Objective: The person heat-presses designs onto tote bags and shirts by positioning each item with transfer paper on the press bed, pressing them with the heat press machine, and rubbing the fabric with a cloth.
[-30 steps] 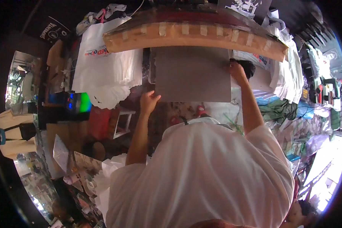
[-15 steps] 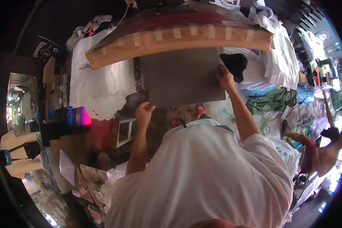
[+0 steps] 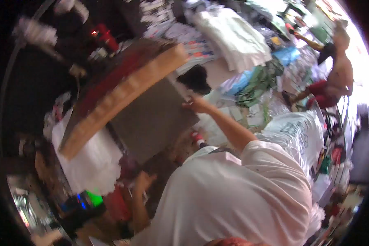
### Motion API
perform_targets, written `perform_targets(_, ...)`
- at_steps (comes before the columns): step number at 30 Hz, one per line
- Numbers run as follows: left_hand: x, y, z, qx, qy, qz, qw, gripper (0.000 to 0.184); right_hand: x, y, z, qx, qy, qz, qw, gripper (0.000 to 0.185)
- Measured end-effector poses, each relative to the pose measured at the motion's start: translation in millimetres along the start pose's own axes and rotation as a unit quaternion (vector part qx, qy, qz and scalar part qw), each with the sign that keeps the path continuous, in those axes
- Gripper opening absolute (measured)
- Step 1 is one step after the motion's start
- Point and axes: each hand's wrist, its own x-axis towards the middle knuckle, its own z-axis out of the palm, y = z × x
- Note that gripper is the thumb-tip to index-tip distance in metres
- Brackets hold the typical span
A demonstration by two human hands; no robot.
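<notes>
Cluttered dim room, heaps of cloth and plastic around, whole view tilted and a bit blurred. Right hand [image 3: 199,104] has its fingers curled at the right edge of the grey board [image 3: 153,123], touching it; can't tell if they pinch it or just rest there. Left hand [image 3: 143,182] is released, fingers loosely part-bent, holding nothing, off the board's lower end and just apart from it. Board sits flat-side up, its far part hidden beneath the tan-edged, dark red panel [image 3: 125,92], which runs diagonally across the view. Black cloth [image 3: 195,78] just beyond the right hand, near the panel's upper end. White sheets [image 3: 88,158] stick out from below the panel on the left-hand side, red stool [image 3: 118,203] near the left hand, green light [image 3: 95,198] beside it. Farther out: white fabric [image 3: 233,39] past the black cloth, green cloth [image 3: 256,86] and blue plastic [image 3: 286,55] to the right, printed white bag [image 3: 301,131] by the wearer's right side. Another person [image 3: 340,76] sits at far right, well apart, one arm stretched out.
</notes>
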Motion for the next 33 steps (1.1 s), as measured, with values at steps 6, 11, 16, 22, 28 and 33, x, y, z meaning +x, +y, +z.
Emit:
perform_targets(6,-17,21,-4,-0.148,-0.144,0.001,0.978,0.044,-71,81,-28,0.148,-0.089,0.098,0.98,0.047)
perform_targets(11,11,46,-19,-0.208,-0.064,0.006,0.976,0.043,-168,251,-2,0.011,-0.061,0.254,0.965,0.053)
perform_targets(16,31,65,-30,-0.227,-0.029,0.023,0.973,0.041,-267,282,8,-0.027,-0.128,0.39,0.911,0.043)
perform_targets(22,33,72,-33,-0.234,-0.027,0.035,0.971,0.04,-279,270,18,0.137,-0.101,0.495,0.852,0.049)
perform_targets(28,21,65,-36,-0.241,-0.03,0.036,0.969,0.038,-255,238,5,0.261,0.037,0.485,0.834,0.057)
perform_targets(33,9,55,-35,-0.253,-0.03,0.029,0.967,0.037,-253,237,23,0.269,0.051,0.482,0.832,0.056)
